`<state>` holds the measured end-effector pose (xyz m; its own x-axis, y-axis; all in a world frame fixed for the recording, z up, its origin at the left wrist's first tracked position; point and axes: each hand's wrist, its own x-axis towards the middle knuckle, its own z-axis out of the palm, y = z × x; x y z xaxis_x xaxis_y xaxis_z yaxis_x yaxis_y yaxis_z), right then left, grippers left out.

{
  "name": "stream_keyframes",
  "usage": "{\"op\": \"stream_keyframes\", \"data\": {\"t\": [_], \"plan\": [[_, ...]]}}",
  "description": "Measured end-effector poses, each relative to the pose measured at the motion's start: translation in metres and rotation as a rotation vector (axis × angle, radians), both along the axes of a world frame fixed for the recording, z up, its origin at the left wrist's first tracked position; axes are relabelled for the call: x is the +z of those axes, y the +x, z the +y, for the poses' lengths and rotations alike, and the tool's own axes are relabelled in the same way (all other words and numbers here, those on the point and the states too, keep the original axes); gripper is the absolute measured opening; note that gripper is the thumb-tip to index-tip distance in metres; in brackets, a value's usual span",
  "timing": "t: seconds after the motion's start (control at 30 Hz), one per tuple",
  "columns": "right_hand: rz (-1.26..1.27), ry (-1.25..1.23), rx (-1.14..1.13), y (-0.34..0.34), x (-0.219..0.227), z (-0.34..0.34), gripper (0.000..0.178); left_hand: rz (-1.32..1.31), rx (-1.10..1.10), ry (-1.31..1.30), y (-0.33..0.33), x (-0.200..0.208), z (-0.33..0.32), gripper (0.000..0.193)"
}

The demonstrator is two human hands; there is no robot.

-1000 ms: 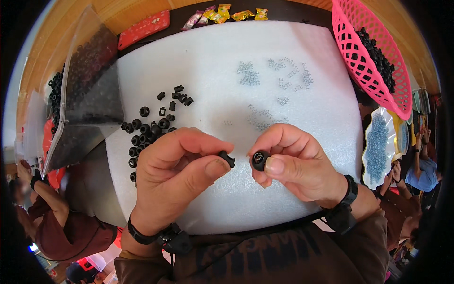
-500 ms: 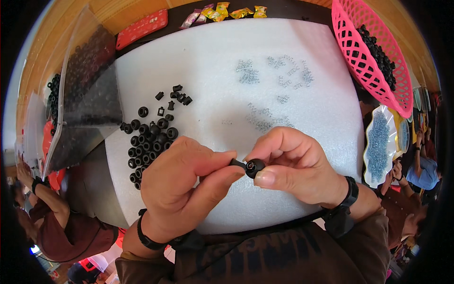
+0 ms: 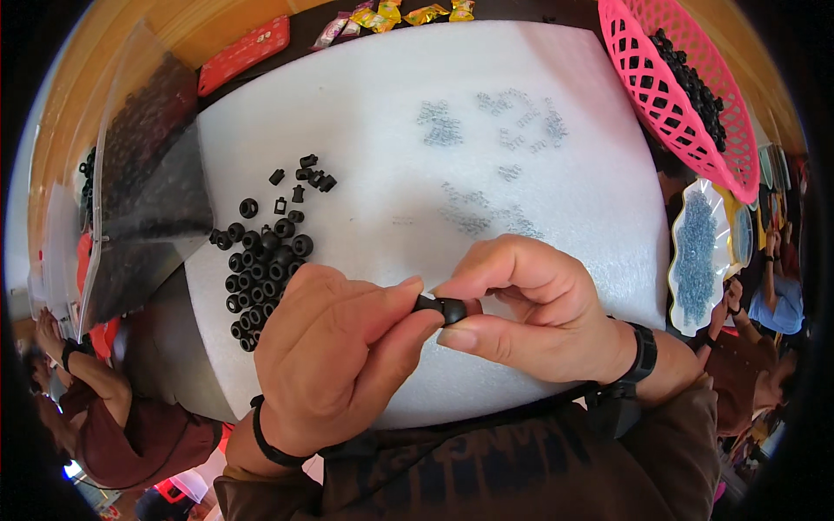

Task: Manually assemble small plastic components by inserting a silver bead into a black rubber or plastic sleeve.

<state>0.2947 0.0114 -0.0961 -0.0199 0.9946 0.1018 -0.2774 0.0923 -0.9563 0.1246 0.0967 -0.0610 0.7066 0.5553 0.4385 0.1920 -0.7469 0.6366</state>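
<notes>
Over the front of the white foam sheet [image 3: 347, 104], my left hand [image 3: 330, 356] pinches a small black plunger [image 3: 427, 303] between thumb and fingertips. My right hand [image 3: 543, 321] grips a round black cord-lock body [image 3: 453, 311] the same way. Both parts meet end to end; how deep the plunger sits in the body is hidden by my fingers. Left of my left hand lies a pile of round black bodies [image 3: 261, 278], and loose black plungers [image 3: 304, 176] lie just beyond it. Small clear-looking springs [image 3: 440, 126] are scattered in groups across the sheet.
At the right, a pink lattice basket [image 3: 627, 87] holds black parts, and a white scalloped dish [image 3: 680, 326] holds springs. A clear plastic bin [image 3: 148, 200] of black parts stands left. A red case [image 3: 245, 56] and wrapped candies [image 3: 378, 17] lie behind. People sit at both sides.
The round body has turned in my right fingers, so its open hole no longer faces up. It now lines up with the plunger. The whole view has shifted slightly.
</notes>
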Motion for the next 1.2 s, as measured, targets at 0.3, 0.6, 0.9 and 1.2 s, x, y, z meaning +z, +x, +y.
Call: {"op": "stream_keyframes", "data": {"t": [0.3,0.6,0.9,1.2], "plan": [[-0.142,0.06,-0.091,0.0,0.0,0.001,0.019,0.047,-0.023,0.201,-0.002,-0.001,-0.001,0.034],[-0.459,0.25,-0.155,-0.001,0.001,0.002,0.024,0.056,-0.017,0.294,-0.001,-0.003,-0.006,0.037],[-0.139,0.004,-0.109,-0.002,0.0,-0.001,0.017,0.118,-0.059,0.287,-0.003,-0.005,-0.003,0.05],[-0.085,-0.069,-0.116,-0.006,0.0,-0.003,0.013,0.137,-0.11,0.361,-0.006,-0.014,0.001,0.046]]}}
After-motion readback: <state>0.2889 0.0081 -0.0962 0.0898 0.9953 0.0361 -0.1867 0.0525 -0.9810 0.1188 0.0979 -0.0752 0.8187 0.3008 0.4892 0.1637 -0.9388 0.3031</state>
